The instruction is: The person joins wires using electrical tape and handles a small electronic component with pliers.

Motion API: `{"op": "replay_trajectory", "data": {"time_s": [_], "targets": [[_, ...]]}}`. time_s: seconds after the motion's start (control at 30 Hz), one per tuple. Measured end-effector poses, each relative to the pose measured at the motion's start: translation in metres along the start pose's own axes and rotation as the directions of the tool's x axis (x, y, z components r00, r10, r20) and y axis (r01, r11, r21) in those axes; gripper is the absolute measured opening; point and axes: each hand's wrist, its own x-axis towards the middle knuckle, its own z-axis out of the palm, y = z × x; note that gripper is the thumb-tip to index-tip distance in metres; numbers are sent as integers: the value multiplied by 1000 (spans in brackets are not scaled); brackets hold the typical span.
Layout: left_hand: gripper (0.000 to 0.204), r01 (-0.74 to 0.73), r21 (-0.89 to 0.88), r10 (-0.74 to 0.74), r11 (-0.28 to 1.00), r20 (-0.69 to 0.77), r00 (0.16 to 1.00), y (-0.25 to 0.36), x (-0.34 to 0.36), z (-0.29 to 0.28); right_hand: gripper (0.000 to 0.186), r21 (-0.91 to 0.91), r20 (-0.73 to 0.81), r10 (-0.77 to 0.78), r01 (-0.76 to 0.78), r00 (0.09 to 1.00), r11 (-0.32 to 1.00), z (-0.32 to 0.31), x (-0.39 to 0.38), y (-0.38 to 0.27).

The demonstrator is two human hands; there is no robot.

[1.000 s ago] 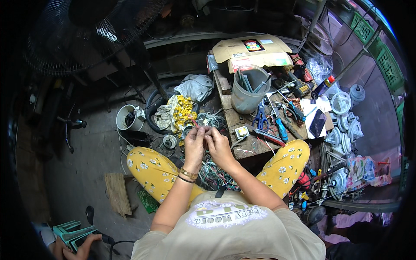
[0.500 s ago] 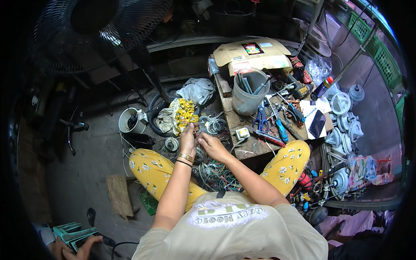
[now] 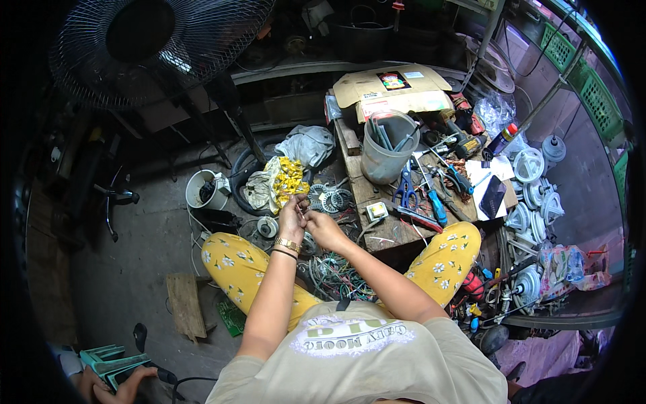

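One left hand [image 3: 291, 219], one right hand [image 3: 325, 231]: both curled, contents unclear; one wire tangle [image 3: 342, 275].

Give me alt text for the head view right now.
A seated person's left hand and right hand meet in front of them, anything between too small to make out. A tangle of coloured wires lies between their yellow floral trouser legs. At right, a wooden bench holds a bucket and blue scissors; a fan stands upper left.

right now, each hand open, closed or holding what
Left hand: fingers curled, anything gripped too small to tell.
Right hand: fingers curled, grip cannot be told.
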Motion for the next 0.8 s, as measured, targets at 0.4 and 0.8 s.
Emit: {"op": "replay_trajectory", "data": {"time_s": [0.4, 0.8], "targets": [[26, -110, -462, -12, 880, -254, 967, 44, 96, -122, 10, 67, 213, -173, 163, 961, 984, 22, -83, -36], [64, 93, 664, -101, 742, -26, 995, 15, -34, -43, 10, 675, 54, 106, -115, 993, 729, -42, -61, -43]]}}
